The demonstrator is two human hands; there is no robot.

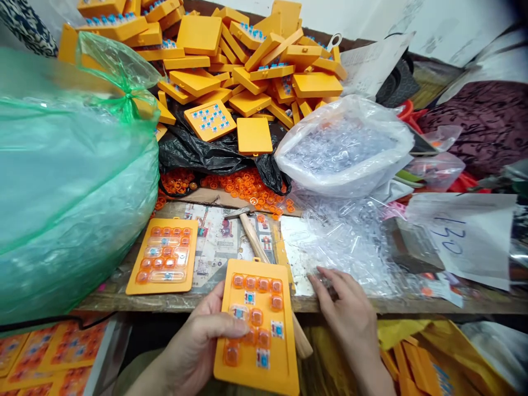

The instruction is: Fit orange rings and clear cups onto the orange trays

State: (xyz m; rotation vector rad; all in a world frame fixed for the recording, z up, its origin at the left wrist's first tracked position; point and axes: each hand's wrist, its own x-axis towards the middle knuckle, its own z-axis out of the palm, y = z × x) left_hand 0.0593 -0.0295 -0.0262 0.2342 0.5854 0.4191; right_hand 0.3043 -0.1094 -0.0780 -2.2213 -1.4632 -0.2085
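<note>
My left hand (206,335) is closed around a yellow plastic panel (280,280), thumb pressed on its front. That panel bears orange see-through caps (256,316), a clear cap near the thumb, and small blue-centred pieces (263,358) without caps. My right hand (348,316) is at the table's front edge with its fingers stretched out and apart, beside a spread of clear plastic pieces (350,247). No held thing shows in it. A second yellow panel (160,283), with orange and long clear caps, lies left on the table. Partly behind the held panel is a hammer (253,236).
Yellow panels (200,36) are heaped at the back. Loose orange caps (247,184) lie before them. A bulging green bag (74,203) borders the left, and an open white bag (346,143) of clear pieces stands right, near a paper marked 130 (474,225).
</note>
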